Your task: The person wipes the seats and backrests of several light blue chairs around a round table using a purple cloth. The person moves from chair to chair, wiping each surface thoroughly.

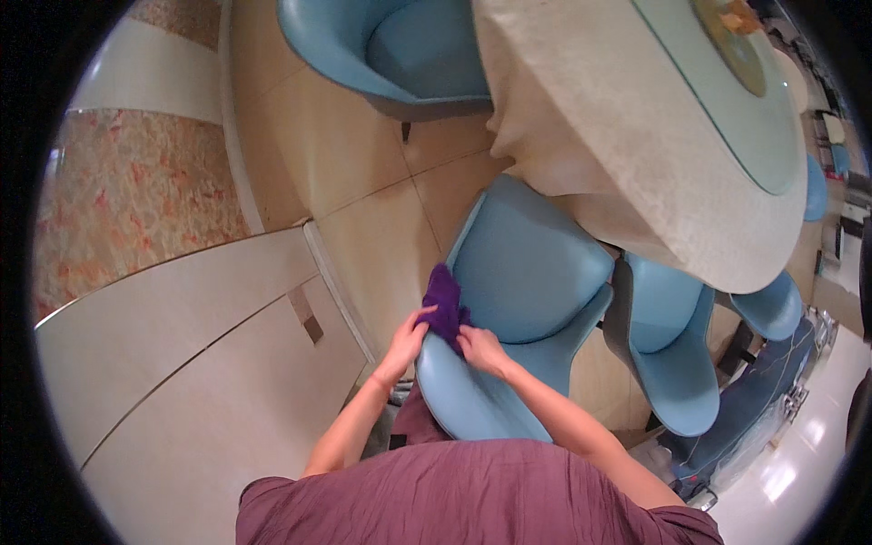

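A purple cloth (pixel 444 306) is bunched over the left side edge of a light blue upholstered chair (pixel 528 266) in front of me. My left hand (pixel 409 338) grips the cloth from the outer side of the chair. From the inner side, above the seat, my right hand (pixel 481 349) pinches the cloth's lower right part. The fingertips of both hands are partly hidden in the folds. The chair's curved near rim lies between my forearms, close to my body.
A table with a pale tablecloth (pixel 579 136) and a glass turntable (pixel 736 116) stands beyond the chair. More blue chairs (pixel 671 340) line the table, one (pixel 429 54) at the far side. A white cabinet or panel (pixel 204 381) borders my left, near a patterned wall (pixel 136 191).
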`<state>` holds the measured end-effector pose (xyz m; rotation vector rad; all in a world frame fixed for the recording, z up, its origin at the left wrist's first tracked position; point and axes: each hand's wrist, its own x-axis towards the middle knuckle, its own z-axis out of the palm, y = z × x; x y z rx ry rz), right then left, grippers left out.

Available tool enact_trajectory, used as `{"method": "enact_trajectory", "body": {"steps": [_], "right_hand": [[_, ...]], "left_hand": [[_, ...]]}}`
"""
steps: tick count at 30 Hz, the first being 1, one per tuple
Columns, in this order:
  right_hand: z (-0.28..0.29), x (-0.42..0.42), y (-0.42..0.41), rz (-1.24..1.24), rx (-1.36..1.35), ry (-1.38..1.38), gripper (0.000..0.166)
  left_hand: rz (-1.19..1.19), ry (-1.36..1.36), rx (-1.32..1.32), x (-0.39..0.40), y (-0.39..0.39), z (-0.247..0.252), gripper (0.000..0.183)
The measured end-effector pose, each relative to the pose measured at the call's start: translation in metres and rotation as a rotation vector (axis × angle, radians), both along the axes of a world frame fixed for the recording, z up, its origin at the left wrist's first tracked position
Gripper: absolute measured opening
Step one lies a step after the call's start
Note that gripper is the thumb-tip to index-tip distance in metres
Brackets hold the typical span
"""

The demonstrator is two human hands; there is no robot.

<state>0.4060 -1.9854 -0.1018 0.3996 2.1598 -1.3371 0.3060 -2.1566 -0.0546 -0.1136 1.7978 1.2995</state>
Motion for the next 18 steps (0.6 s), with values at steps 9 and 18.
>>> {"method": "enact_trajectory", "body": {"steps": [9, 18], "right_hand": [[0.166, 0.091, 0.042, 0.001, -0.379, 0.005, 0.033], [0.066, 0.266, 0.11, -0.784, 0.215, -0.272, 0.083]], "left_hand": [[-0.103, 0.134, -0.08, 0.103, -0.014, 0.115, 0.028], [0.046, 0.285, -0.105, 0.143, 0.004, 0.079, 0.029]]}}
